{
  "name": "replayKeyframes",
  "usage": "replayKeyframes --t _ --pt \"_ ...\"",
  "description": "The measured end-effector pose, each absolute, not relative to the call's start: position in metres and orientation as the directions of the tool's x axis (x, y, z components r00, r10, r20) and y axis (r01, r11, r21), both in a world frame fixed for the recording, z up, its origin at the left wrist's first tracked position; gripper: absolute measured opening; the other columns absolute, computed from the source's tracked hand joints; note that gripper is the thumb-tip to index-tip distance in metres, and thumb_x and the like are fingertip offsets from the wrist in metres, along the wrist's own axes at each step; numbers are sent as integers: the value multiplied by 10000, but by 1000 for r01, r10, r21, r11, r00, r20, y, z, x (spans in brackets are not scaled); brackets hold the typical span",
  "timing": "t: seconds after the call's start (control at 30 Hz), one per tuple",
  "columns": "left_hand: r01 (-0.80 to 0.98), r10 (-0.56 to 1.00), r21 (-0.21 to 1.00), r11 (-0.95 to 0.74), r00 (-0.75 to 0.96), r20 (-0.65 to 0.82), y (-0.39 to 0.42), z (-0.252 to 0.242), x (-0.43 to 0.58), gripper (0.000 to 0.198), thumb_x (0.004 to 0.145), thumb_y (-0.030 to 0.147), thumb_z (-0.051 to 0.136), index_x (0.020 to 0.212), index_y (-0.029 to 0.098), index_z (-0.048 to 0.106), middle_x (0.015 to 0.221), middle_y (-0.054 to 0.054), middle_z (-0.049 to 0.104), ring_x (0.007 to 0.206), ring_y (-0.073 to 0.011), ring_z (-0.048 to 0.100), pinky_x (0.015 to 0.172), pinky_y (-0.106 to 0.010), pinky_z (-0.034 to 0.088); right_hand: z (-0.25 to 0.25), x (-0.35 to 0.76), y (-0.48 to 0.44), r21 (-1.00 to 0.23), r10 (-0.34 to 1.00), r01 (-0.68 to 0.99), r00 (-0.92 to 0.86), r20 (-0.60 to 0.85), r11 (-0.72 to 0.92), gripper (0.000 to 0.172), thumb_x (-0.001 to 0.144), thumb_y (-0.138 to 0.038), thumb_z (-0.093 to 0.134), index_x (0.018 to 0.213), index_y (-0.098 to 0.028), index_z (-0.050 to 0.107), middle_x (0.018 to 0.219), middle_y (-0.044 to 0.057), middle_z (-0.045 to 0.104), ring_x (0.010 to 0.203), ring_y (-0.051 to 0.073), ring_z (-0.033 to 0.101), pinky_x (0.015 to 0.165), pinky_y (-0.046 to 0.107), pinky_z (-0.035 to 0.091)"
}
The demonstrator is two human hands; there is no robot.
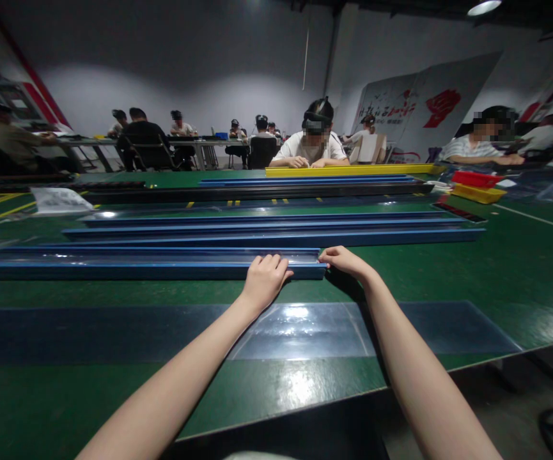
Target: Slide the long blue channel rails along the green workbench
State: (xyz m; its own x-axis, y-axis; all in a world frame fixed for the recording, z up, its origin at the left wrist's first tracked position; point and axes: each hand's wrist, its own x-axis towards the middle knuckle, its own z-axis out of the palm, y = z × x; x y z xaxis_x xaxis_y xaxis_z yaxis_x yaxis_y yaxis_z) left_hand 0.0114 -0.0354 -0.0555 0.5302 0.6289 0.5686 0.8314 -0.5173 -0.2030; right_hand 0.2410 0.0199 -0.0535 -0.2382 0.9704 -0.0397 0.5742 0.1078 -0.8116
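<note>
The left hand (265, 279) is gripping the blue rail (161, 271), best pressing evenly, while the right hand (342, 259) is touching 1 end, whether pinching I cannot tell.

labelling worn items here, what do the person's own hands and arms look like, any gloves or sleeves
The left hand and right hand are gloveless. Both forearms are slim, tapering toward the wrists, with no sleeve, watch, cable or marking visible in frame.

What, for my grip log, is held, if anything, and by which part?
Nearest blue rail: left hand grips its near edge; right hand at its right end.
</note>
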Motion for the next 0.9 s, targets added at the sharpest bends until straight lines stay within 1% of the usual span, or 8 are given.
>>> replayKeyframes --t 0.2,0.7,0.9 --pt "833 636 -202 -516 530 562 -35 -56 11 176 852 336 490 844 171 548 784 -43 593 742 -184 522 633 -304 285 -54 241 21 -795 970 594 -241 -32 121 132 626 -247 483 559 -160 556 524 -21 512 548 99 451 579 212 358" --pt "828 634 -195 -526 534 559 -35 -55 11 176 857 332 483 831 169 546 778 -35 595 739 -180 522 632 -303 282 -57 242 22 -741 979 666 -194 -55 91 145 654 -259 513 574 -156 576 491 -17 513 514 102 445 518 214 329" --pt "830 647 -191 -524 533 545 -34 -56 12 167 850 330 496 817 173 543 775 -42 595 749 -183 527 632 -305 283 -54 240 21 -724 983 686 -173 -66 72 169 657 -277 519 545 -157 561 485 -15 512 499 99 444 513 217 324"
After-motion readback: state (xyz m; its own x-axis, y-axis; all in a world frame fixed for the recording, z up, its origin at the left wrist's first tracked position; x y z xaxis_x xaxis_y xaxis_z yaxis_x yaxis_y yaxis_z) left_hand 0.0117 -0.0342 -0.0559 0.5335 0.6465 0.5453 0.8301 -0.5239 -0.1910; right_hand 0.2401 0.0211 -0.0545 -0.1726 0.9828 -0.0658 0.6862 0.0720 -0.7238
